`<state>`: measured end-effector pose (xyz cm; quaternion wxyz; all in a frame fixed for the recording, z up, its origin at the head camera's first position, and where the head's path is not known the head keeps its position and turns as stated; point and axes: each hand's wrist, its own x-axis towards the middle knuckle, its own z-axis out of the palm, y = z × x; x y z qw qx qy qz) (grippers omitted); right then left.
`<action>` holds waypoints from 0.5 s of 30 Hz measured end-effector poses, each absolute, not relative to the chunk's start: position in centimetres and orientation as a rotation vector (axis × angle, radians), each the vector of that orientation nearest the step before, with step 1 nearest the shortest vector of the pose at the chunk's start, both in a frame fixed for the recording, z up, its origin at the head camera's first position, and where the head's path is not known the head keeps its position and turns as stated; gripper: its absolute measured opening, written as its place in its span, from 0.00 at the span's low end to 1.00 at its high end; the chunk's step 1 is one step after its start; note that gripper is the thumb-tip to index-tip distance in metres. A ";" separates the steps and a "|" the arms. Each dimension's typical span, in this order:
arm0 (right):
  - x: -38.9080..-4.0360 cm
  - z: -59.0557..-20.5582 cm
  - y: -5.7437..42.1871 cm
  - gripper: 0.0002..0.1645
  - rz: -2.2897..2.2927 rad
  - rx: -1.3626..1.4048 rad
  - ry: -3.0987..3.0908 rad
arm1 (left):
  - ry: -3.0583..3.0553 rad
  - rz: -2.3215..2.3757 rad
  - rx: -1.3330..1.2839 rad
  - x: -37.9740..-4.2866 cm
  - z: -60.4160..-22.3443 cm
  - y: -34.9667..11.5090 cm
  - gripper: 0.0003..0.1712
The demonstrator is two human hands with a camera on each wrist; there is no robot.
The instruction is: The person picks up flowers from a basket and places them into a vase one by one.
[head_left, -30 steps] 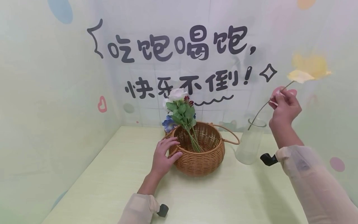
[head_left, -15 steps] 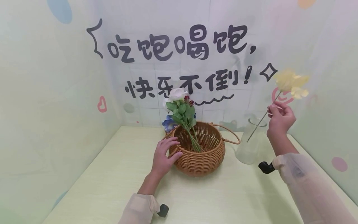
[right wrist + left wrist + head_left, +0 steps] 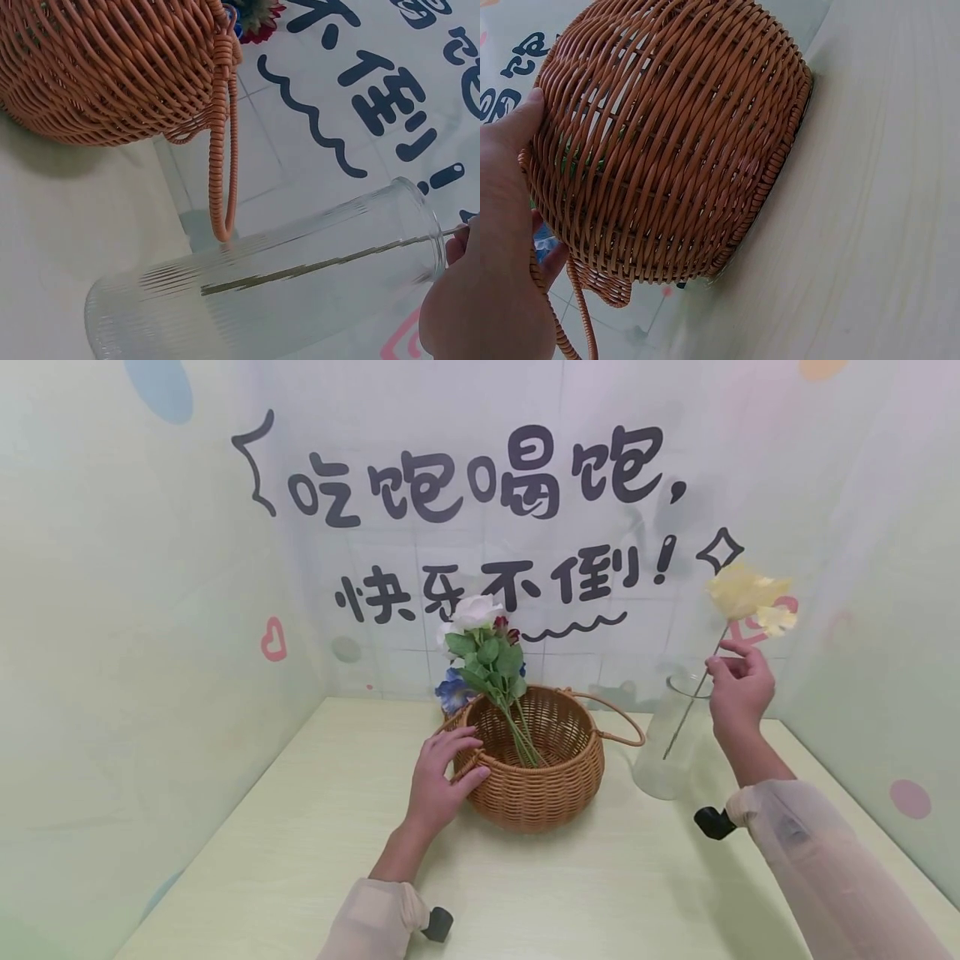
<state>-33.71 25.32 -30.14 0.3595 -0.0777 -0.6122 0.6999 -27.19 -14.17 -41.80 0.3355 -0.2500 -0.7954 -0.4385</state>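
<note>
My right hand (image 3: 742,687) pinches the thin stem of a yellow flower (image 3: 738,593) just below its petals. Through the ribbed side of the clear glass vase (image 3: 262,277), the lower stem (image 3: 322,264) shows in the right wrist view; its end hangs above the vase's bottom. On the left, my left hand (image 3: 438,777) grips the rim of a round wicker basket (image 3: 536,797), thumb outside and fingers over the edge. White, blue and dark red flowers (image 3: 477,612) lean in the basket, their green stems inside it. The left fingertips are partly hidden behind the wicker.
A looped wicker handle (image 3: 618,718) sticks out from the basket toward the vase. Both stand on a pale wooden table (image 3: 360,793), near a wall sheet (image 3: 390,410) printed with large dark characters. Side sheets border the table on the left and right.
My right hand has moved left and down with the yellow flower, and the stem has sunk deeper into the vase. My left hand and the basket have stayed still.
</note>
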 end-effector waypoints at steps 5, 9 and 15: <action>-33.8 -30.6 25.6 0.15 1.670 -0.221 -1.755 | -2.079 -1.143 -0.650 -27.2 -41.8 -14.2 0.20; -33.8 -30.9 25.8 0.15 1.630 -0.215 -1.835 | -2.082 -1.139 -0.647 -27.3 -41.8 -14.2 0.20; -33.8 -31.2 26.1 0.17 1.619 -0.190 -1.913 | -2.086 -1.135 -0.644 -27.3 -41.8 -14.2 0.20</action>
